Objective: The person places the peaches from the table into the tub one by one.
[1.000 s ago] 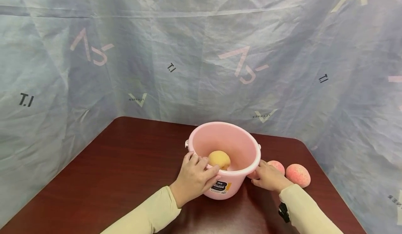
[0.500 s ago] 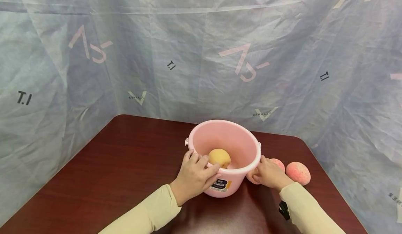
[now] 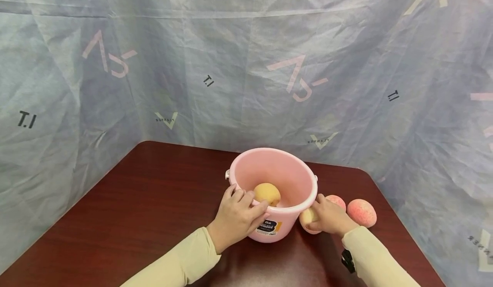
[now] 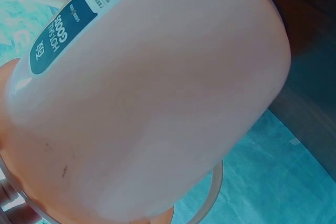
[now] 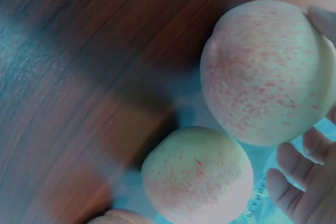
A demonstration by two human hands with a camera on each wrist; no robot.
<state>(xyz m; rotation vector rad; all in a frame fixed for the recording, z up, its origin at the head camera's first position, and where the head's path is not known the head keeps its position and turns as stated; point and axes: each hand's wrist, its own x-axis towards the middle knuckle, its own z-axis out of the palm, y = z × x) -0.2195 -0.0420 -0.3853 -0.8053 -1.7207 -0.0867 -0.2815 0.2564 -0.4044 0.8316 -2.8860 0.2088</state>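
Head: left hand (image 3: pixel 236 216) curls fingers (image 3: pixel 247 198) over the bucket's (image 3: pixel 290 218) rim; right hand (image 3: pixel 329 216) pinches a peach (image 3: pixel 307 219) beside it, now turned paler side out, so handled but outside. Left wrist: bucket wall, fingers barely showing. Right wrist: fingers seemingly bracket the peach.

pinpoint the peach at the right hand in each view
Head: the peach is low, right of centre, between bucket and right hand.
Left wrist: not in the picture.
Right wrist: upper right, the biggest-looking peach.
Shared landmark: the bucket, filling most of the left wrist view, at the right wrist view's top-right corner.
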